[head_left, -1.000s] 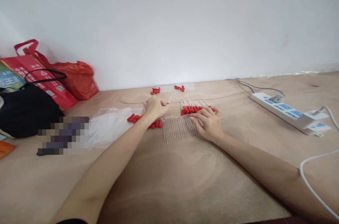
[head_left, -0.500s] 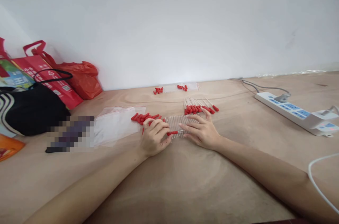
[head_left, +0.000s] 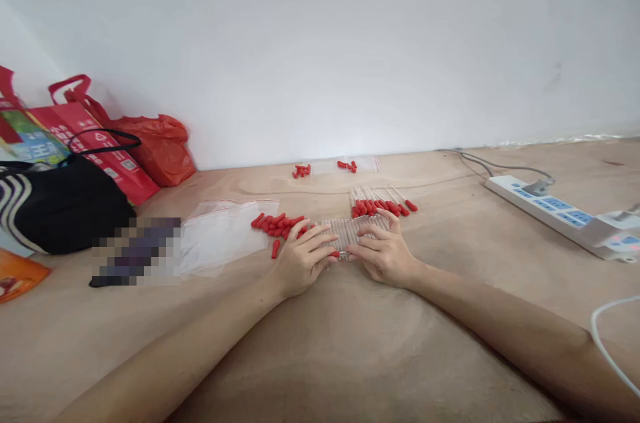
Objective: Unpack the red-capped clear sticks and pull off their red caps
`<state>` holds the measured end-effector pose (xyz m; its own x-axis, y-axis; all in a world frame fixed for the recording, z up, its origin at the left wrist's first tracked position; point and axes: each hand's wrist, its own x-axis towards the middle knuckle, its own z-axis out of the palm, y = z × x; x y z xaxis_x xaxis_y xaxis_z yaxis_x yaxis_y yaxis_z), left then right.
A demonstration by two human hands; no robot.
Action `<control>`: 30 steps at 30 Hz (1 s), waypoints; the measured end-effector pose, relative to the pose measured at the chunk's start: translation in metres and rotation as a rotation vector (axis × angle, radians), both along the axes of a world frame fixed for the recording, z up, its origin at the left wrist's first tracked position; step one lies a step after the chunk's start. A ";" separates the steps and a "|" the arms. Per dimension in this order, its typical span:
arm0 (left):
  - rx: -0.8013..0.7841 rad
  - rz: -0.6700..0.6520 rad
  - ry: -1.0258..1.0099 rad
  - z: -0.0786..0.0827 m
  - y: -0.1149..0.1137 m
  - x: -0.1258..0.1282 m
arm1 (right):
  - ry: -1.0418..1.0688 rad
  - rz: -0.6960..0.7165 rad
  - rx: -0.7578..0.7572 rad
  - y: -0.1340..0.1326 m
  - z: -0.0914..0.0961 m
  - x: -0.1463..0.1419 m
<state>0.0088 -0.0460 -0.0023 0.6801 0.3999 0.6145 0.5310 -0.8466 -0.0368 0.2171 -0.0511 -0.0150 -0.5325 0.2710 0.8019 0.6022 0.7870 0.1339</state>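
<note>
My left hand (head_left: 301, 261) lies near the left end of a row of clear thin tubes (head_left: 353, 230) on the wooden surface, fingers stretched toward the row, with a red cap showing at the fingertips. My right hand (head_left: 383, 251) rests at the right end of the same row, fingers stretched over the tubes. A heap of loose red caps (head_left: 275, 224) lies just left of the row. Behind it lies a second row of tubes fitted with red caps (head_left: 381, 205).
Clear plastic bags (head_left: 223, 233) lie left of the caps. More red caps (head_left: 301, 171) and small bags sit by the wall. A black bag (head_left: 60, 206) and red bags (head_left: 150, 143) stand at the left. A white power strip (head_left: 565, 216) with cables lies at the right.
My left hand came back from the far side to the near end of the tube row with a red cap, and its fingers have now stretched out. My right hand shifted slightly nearer.
</note>
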 end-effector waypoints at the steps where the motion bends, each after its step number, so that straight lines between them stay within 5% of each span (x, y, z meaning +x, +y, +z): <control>1: 0.008 -0.008 -0.003 0.000 0.000 0.000 | -0.009 -0.001 0.007 0.000 0.001 0.000; 16: 0.050 -0.049 -0.020 0.001 -0.002 -0.006 | -0.030 0.000 -0.064 -0.002 0.000 0.013; 22: 0.022 0.054 -0.183 -0.001 -0.001 -0.016 | 0.079 -0.199 -0.177 0.003 0.001 0.032; 30: -0.098 0.585 -0.377 0.016 0.040 -0.061 | 0.111 -0.396 -0.251 0.009 -0.003 0.017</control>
